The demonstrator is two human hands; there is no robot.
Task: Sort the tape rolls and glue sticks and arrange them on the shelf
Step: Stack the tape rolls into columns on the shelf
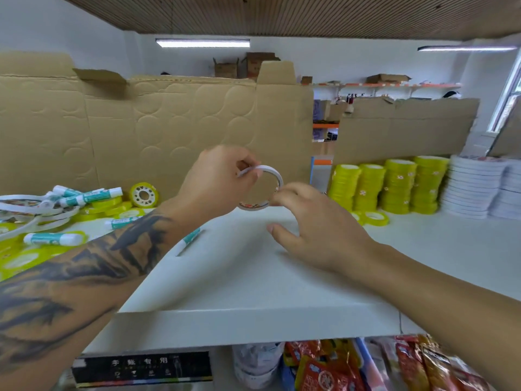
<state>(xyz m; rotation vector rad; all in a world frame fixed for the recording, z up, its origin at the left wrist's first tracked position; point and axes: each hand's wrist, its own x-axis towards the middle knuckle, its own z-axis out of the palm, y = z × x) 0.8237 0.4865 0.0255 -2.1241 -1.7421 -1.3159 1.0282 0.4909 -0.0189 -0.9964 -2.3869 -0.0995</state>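
While both hands met over the middle of the white shelf [253,277], one thin white tape roll [260,187] stood upright between them, its lower edge at or just above the shelf top; contact could not be told. Left hand [217,184]: thumb and forefinger pinched the upper left rim of the roll, forearm tattooed. Right hand [313,221]: fingers [284,193] loosely curled, tips touching the roll's right side, thumb spread out to the left below it. Unsorted heap, left end of shelf: glue sticks [84,196] with teal labels, yellow tape rolls [112,210] lying flat, thin white rolls [31,210], and one yellow roll [143,195] propped on edge against the cardboard. One further glue stick [190,238] lay apart, just beside the left forearm. Sorted stock, right end: four tall stacks of yellow rolls [389,187]; two loose yellow rolls [373,218] flat in front; stacks of white rolls [473,187] beside them. Backing: flattened cardboard sheets [155,131] standing along the rear. Lower shelf: red snack packets [366,368] and a dark box [141,368].
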